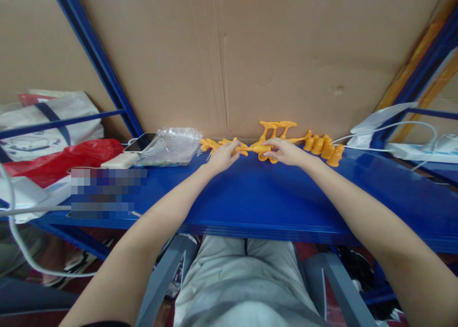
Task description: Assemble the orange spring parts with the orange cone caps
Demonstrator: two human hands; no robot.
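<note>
1. Lying at the far left of the shelf (250, 198), a red bag (64, 157) and a white tote (46, 121) sit slumped and soft, parked away from the hands.
2. Next comes a phone (140, 142) resting partly on a pale power bank (119, 161), a thin cable between them, so it looks to be charging. Just beside them lies a crinkled clear bag (171, 146), glossy and half flattened.
3. Orange pieces (211, 144) of smooth moulded plastic lie just left of the left hand (223, 156), with a short metal chain at their edge.
4. That hand closes its fingers on one end of an orange toy (258, 148), and the right hand (286, 151) pinches the other end; the toy rests on the shelf at the back, against the cardboard (229, 55), likely so the surface steadies it (which exact part each finger presses is too small to tell).
5. Behind stand upright orange stems (277, 126) with flat tops; right of the right hand, stubby orange bodies (324, 148) lie in a row, touching one another.
6. Far right, white cables (386, 129) run to a power strip (415, 151).
</note>
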